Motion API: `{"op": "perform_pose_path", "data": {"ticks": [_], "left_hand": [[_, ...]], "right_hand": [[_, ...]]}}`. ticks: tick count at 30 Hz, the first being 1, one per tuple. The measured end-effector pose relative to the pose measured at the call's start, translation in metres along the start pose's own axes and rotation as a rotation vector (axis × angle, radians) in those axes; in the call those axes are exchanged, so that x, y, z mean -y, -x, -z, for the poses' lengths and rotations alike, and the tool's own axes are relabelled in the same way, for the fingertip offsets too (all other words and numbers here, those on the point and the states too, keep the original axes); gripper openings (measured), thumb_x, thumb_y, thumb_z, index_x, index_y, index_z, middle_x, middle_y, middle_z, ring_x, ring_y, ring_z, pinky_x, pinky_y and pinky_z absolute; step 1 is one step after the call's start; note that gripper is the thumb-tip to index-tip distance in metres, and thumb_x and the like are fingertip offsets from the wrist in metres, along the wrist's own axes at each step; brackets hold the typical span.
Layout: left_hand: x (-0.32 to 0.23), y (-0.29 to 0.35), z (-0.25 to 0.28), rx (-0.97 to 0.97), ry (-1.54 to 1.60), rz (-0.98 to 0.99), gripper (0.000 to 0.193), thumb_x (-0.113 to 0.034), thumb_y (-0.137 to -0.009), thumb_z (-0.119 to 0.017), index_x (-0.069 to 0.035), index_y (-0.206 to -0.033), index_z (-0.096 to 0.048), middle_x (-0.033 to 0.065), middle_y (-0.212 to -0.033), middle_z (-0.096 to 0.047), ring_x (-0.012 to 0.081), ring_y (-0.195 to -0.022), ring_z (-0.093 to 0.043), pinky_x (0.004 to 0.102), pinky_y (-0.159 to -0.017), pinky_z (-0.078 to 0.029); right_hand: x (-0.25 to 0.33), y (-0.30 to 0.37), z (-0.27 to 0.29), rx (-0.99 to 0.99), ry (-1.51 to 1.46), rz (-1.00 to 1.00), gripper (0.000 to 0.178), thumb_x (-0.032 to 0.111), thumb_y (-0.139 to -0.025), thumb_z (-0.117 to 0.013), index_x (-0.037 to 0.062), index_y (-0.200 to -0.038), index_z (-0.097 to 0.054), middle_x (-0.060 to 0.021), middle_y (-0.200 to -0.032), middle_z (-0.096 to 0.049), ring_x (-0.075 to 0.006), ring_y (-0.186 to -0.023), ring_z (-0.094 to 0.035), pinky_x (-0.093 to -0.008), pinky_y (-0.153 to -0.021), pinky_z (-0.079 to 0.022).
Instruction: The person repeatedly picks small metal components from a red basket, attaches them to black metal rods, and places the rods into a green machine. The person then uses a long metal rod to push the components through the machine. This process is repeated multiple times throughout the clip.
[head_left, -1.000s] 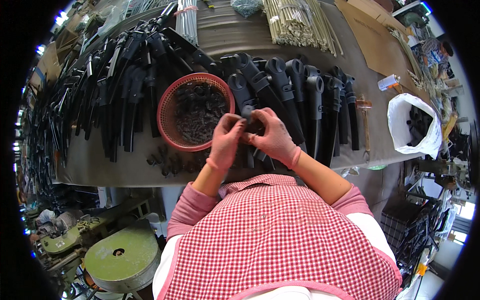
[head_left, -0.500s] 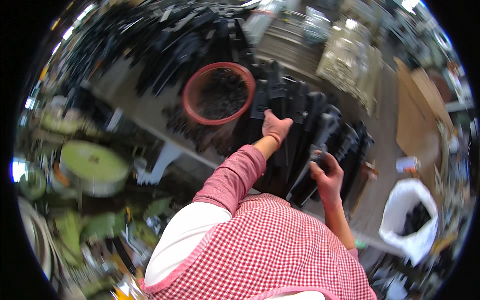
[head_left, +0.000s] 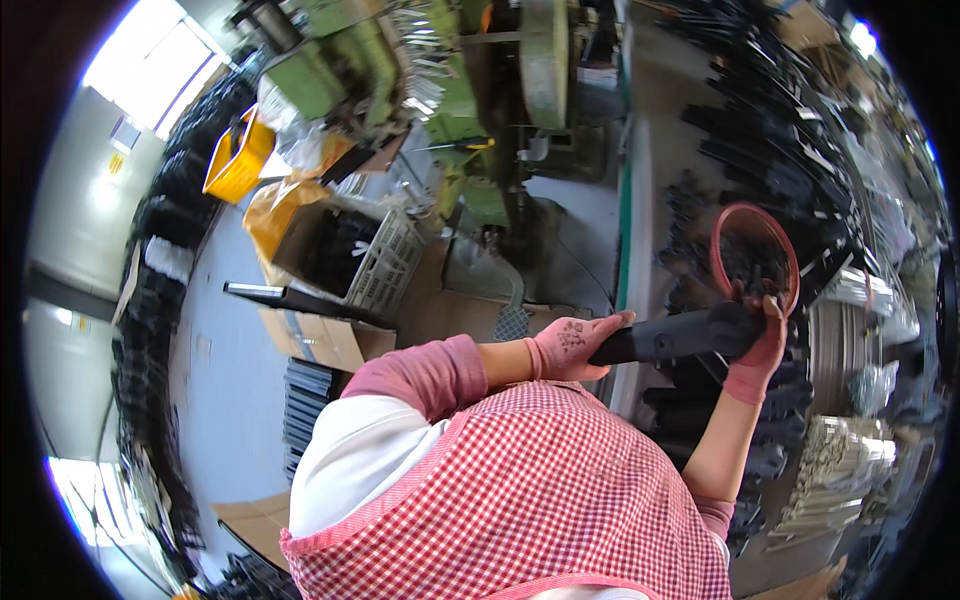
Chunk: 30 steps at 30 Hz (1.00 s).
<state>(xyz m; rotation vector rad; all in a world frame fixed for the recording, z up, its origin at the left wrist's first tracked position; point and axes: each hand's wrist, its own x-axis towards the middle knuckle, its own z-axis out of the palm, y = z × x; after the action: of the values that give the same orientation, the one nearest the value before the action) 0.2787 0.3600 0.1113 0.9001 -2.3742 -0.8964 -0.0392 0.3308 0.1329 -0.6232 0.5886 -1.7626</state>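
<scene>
Black, long, tapered handle-shaped piece (head_left: 672,338) was held level between both gloved hands, above the edge of the grey workbench (head_left: 640,170). Its narrow end was gripped by the left hand (head_left: 570,347) (pink glove, fingers curled loosely around it), while the thicker end was clasped by the right hand (head_left: 757,345), fingers closed over it. Just beyond the right hand, a round red plastic basket (head_left: 716,245) of small dark parts was seen, with many similar black pieces (head_left: 760,150) laid beside it on the bench.
</scene>
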Motion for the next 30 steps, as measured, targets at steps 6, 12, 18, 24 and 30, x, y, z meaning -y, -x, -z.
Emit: {"op": "perform_pose_path", "data": {"ticks": [6,12,18,24,30], "left_hand": [[0.018,0.056,0.062,-0.257,0.04,0.266,0.079,-0.019,-0.074,-0.074,-0.012,-0.144,-0.038,0.0198,-0.116,-0.064,0.0368,-0.102,-0.066,0.0396,-0.087,-0.053],[0.072,0.106,0.134,-0.54,-0.033,0.487,0.076,-0.022,-0.075,-0.073,-0.01,-0.141,-0.038,0.0221,-0.106,-0.066,0.0401,-0.096,-0.066,0.043,-0.081,-0.053],[0.129,0.141,0.199,-0.503,-0.035,0.466,0.072,-0.023,-0.076,-0.072,-0.007,-0.138,-0.039,0.0225,-0.106,-0.066,0.0405,-0.095,-0.066,0.0438,-0.08,-0.053],[0.178,0.167,0.258,-0.392,-0.011,0.485,0.072,-0.025,-0.076,-0.073,-0.004,-0.136,-0.039,0.0247,-0.106,-0.065,0.0421,-0.094,-0.065,0.0448,-0.079,-0.053],[0.2,0.172,0.277,-0.313,0.045,0.412,0.076,-0.024,-0.075,-0.076,-0.001,-0.137,-0.037,0.0266,-0.106,-0.064,0.0432,-0.095,-0.065,0.0452,-0.079,-0.053]], "right_hand": [[-0.089,-0.017,-0.095,-0.274,0.107,-0.074,0.011,0.016,-0.096,-0.06,0.0059,-0.099,-0.062,-0.0027,-0.079,-0.057,-0.011,-0.07,-0.054,-0.0459,-0.084,-0.055],[-0.176,0.026,-0.15,-0.136,0.06,-0.887,0.028,0.035,-0.095,-0.058,0.0077,-0.098,-0.058,0.0004,-0.074,-0.05,-0.0102,-0.059,-0.045,-0.0234,-0.051,-0.037],[-0.267,0.052,-0.248,0.005,-0.147,-1.151,0.038,0.041,-0.101,-0.048,0.0037,-0.096,-0.052,0.0015,-0.072,-0.043,-0.0088,-0.058,-0.036,-0.0234,-0.053,-0.03],[-0.314,0.047,-0.309,0.031,-0.001,-1.053,0.042,0.044,-0.102,-0.046,0.0055,-0.09,-0.057,0.0007,-0.069,-0.047,-0.0099,-0.059,-0.04,-0.0249,-0.054,-0.032],[-0.34,0.046,-0.335,-0.096,0.227,-0.961,0.044,0.048,-0.101,-0.048,0.0076,-0.085,-0.055,0.0013,-0.065,-0.045,-0.0103,-0.056,-0.037,-0.0255,-0.053,-0.032]]}}
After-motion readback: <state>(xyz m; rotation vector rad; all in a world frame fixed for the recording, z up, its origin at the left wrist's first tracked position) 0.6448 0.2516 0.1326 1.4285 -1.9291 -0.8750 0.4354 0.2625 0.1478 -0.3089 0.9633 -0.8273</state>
